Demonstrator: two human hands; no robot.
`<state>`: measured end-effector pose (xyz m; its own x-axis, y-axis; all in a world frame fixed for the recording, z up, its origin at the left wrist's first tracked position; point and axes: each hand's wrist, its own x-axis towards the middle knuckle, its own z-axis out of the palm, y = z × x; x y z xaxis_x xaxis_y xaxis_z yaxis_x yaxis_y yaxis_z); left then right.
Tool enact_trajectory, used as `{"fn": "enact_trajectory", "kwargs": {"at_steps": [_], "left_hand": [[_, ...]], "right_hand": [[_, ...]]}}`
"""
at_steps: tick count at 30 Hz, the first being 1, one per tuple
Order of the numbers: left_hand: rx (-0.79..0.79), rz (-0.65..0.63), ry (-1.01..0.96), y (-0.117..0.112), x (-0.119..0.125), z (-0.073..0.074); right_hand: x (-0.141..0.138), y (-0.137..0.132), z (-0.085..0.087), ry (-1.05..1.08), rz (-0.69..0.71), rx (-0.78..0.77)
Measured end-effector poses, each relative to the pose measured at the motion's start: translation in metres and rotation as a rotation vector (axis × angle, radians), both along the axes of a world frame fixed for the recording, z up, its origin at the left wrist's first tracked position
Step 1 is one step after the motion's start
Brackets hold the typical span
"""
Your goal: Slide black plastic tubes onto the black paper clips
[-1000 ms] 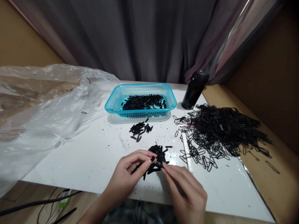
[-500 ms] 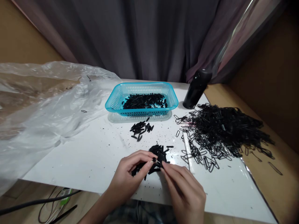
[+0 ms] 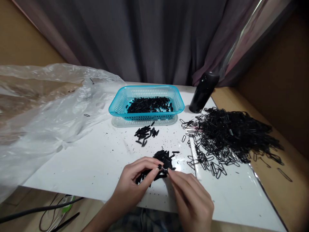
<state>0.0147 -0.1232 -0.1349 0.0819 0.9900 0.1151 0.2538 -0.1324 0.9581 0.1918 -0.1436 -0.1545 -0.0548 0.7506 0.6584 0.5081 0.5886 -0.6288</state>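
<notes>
My left hand (image 3: 135,178) is closed in a pinch on a small black piece, thumb against forefinger. Opposite it, my right hand (image 3: 193,193) is pinched too, with whatever its fingertips hold mostly covered. A thin, pale, shiny sliver (image 3: 164,169) spans the gap between the fingertips; its kind is too small to tell. Both hands are just above a heap of short black strips (image 3: 164,157) on the white tabletop (image 3: 87,167). Behind them lies a smaller group of similar strips (image 3: 145,132).
A blue perforated basket (image 3: 112,108) with many black strips stands at the back. To its right are a black bottle (image 3: 202,93) and a big tangle of black wire-like loops (image 3: 229,133). Clear plastic sheeting (image 3: 79,96) covers the left side. Cables (image 3: 58,207) lie below the table edge.
My right hand has shifted slightly right and down, so the fingertips are a little farther apart and more of the pale sliver shows. My left hand is nearly still.
</notes>
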Motion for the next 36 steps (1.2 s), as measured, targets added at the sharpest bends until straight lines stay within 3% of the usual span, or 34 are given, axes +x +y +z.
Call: {"fn": "enact_trajectory", "kwargs": {"at_steps": [7, 14, 20, 36], "left_hand": [[-0.058, 0.001, -0.031, 0.002, 0.003, 0.0], [-0.132, 0.016, -0.171, -0.001, -0.001, -0.001], [-0.196, 0.028, -0.229, -0.003, 0.001, 0.003], [-0.156, 0.039, -0.165, -0.002, 0.002, 0.005]], "right_hand": [[-0.004, -0.004, -0.002, 0.038, 0.117, -0.029], [0.001, -0.003, 0.006, 0.081, -0.041, -0.011], [0.002, 0.001, 0.006, 0.02, 0.005, -0.027], [0.001, 0.001, 0.008, 0.003, 0.019, -0.018]]}}
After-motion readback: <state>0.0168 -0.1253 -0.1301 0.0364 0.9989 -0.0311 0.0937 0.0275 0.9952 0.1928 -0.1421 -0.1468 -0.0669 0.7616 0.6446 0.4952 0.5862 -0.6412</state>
